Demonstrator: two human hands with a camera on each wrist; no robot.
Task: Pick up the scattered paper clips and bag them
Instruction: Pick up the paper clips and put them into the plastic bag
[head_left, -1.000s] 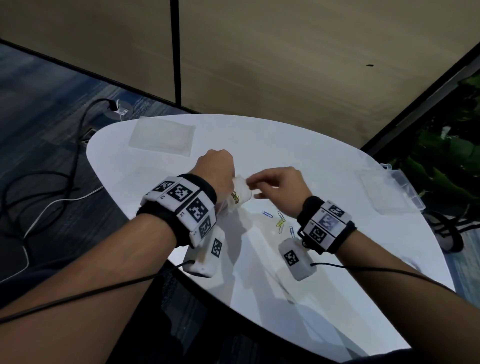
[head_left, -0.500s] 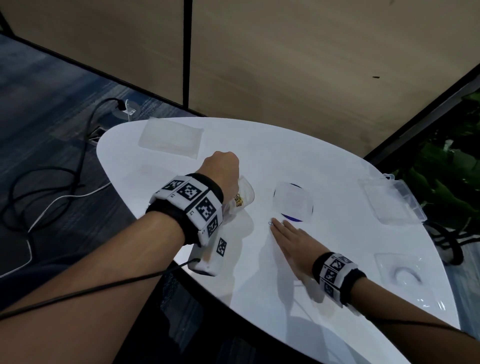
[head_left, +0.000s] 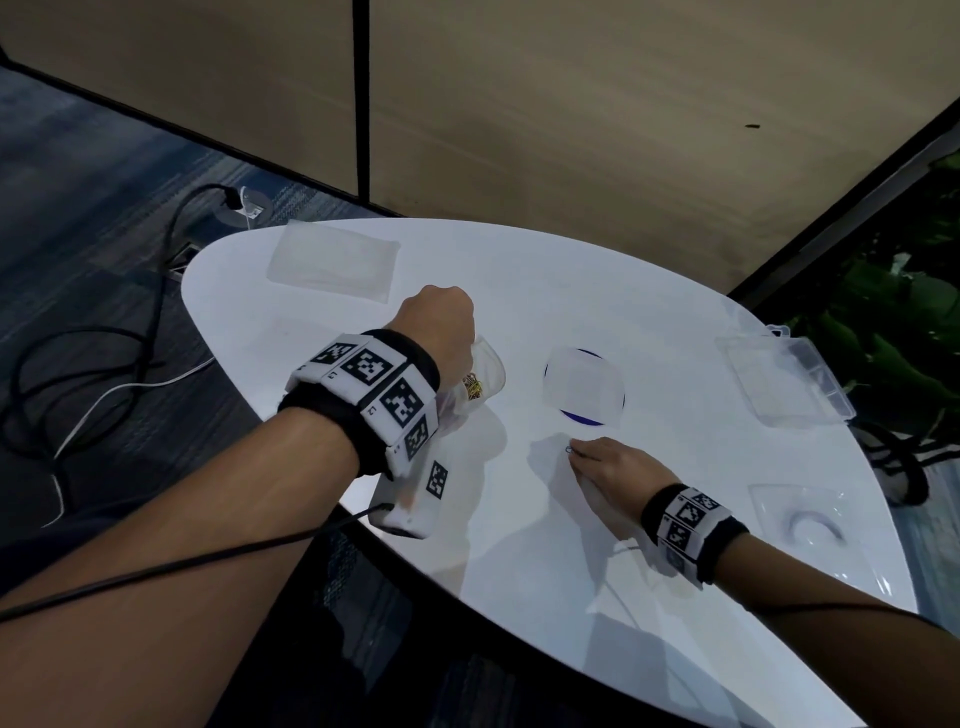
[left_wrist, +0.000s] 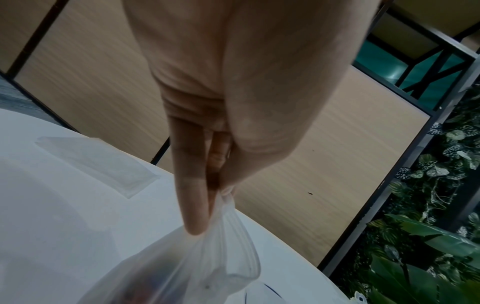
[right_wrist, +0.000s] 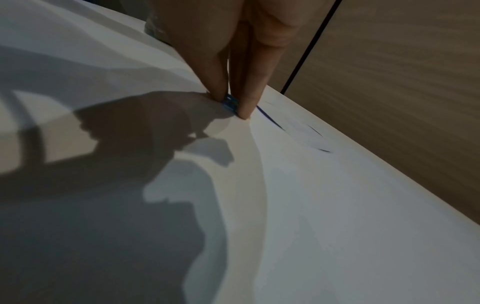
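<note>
At the far left of the white worktop lies a flat clear bag, flat on the surface, its long side running left to right. Just right of it the left hand hangs above the worktop, its fingers curled and pinching the gathered top edge of a clear plastic bag. That bag droops down from the pinch with its mouth open toward the right, and a small bunch of paper clips, gold among them, sits inside it. Further right, near the middle of the worktop, a clear square sheet lies over a dark blue ring. Just nearer than that ring the right hand rests low on the worktop, its fingers close together with the tips pressed to the surface, pinching a blue paper clip; its long axis cannot be told, since little of it shows. A sliver of it peeks out past the fingertips in the head view. Toward the right edge sits a clear plastic box with compartments, and nearer, a clear tray with a faint ring in it.
</note>
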